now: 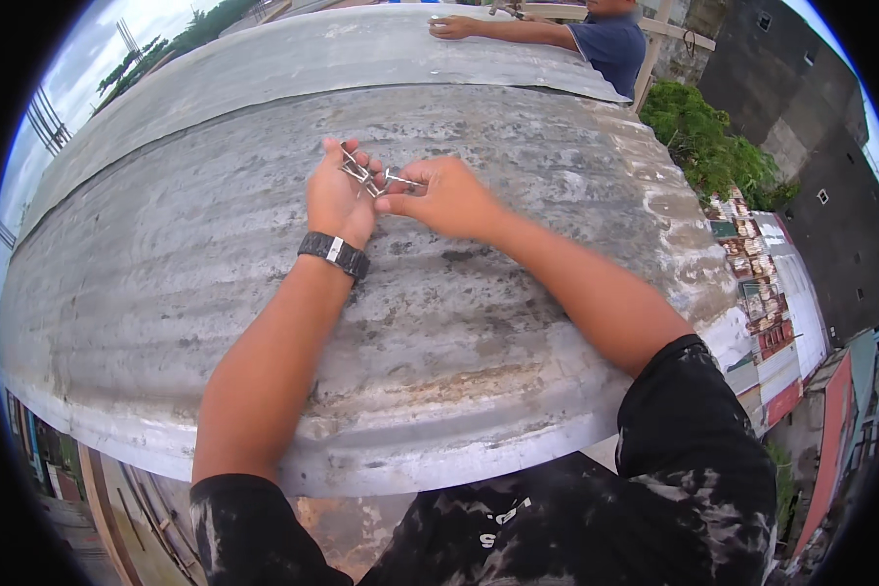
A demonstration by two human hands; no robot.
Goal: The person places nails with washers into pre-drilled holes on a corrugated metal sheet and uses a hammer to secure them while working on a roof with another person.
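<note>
Several silvery roofing nails [357,173] with broad heads lie in my left hand [340,200], which is turned palm up with its fingers curled about them. Close against it, my right hand [446,198] pinches a single roofing nail [403,181] between thumb and fingers. Both hands are above a weathered grey corrugated metal roof [439,322]. A dark wristwatch [334,251] is on my left wrist.
A newer corrugated sheet [322,49] overlaps the old roof at the far side. There a person in a dark blue shirt [610,54] reaches an arm over it. The roof's near edge [410,481] runs just before my body. Green trees [708,137] grow beyond the right side.
</note>
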